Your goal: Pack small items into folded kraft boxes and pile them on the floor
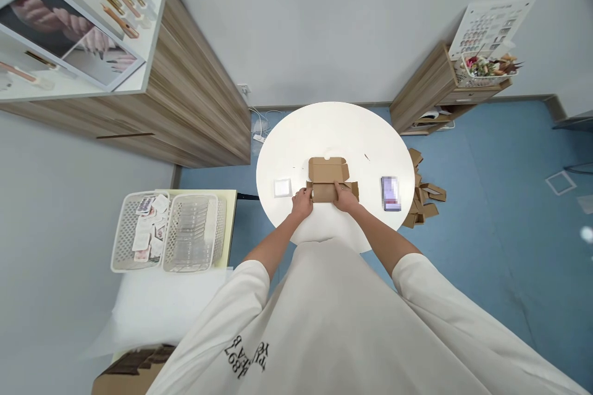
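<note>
A brown cardboard box (328, 171) lies partly folded on the round white table (296, 136), its lid flap spread away from me. My left hand (302, 202) grips the box's left end, fingers bent round the side flap. At the right end, my right hand (345, 197) has its fingers on the front part and the inside of the box. To the left of the box rests a small clear-and-white square case (282, 188). A phone (391, 194) with a blurred screen lies on the right.
Folded cardboard boxes (422, 197) are heaped on the floor right of the table. White baskets (139, 231) with cards and clear cases stand on a side table at left. A wooden cabinet (194, 74) is behind left; a smaller one (424, 83) holds a flower basket.
</note>
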A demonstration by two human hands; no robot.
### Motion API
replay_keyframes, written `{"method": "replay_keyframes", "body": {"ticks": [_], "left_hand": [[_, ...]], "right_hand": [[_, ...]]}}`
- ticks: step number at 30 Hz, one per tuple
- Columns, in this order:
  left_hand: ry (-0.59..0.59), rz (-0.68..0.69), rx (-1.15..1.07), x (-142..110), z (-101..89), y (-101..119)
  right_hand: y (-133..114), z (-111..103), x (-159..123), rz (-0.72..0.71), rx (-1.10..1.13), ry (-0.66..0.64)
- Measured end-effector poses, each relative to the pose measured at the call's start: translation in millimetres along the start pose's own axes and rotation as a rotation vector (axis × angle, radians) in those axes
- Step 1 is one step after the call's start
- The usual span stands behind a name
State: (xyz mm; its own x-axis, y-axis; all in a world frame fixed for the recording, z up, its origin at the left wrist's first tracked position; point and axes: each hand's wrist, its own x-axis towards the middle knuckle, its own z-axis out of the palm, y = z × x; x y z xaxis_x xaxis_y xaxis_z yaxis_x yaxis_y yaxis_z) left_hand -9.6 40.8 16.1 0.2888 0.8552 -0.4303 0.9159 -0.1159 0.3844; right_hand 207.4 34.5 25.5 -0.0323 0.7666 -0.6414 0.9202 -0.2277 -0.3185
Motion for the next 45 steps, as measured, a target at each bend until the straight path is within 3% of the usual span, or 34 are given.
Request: {"method": "replay_keyframes", "body": {"ticks": [5, 14, 25, 37, 45], "left_hand": [[-0.035, 0.179, 0.024, -12, -0.8, 14], [-0.104, 0.156, 0.119, -8, -2.5, 17], [-0.088, 0.161, 0.240, 0, -6.4, 21], [-0.076, 0.272, 0.422, 5, 1.2, 14], [-0.073, 0.314, 0.559, 9, 3.6, 23]], "right_hand": [[1, 1, 1, -0.009, -0.006, 0.011], [-1, -2, 4, -0.019, -0.008, 0.000], [-1, -2, 5, -0.018, -0.037, -0.007], [-7, -11, 6, -0.018, -0.154, -0.061], [-6, -9, 6, -0.015, -0.110, -0.056]]}}
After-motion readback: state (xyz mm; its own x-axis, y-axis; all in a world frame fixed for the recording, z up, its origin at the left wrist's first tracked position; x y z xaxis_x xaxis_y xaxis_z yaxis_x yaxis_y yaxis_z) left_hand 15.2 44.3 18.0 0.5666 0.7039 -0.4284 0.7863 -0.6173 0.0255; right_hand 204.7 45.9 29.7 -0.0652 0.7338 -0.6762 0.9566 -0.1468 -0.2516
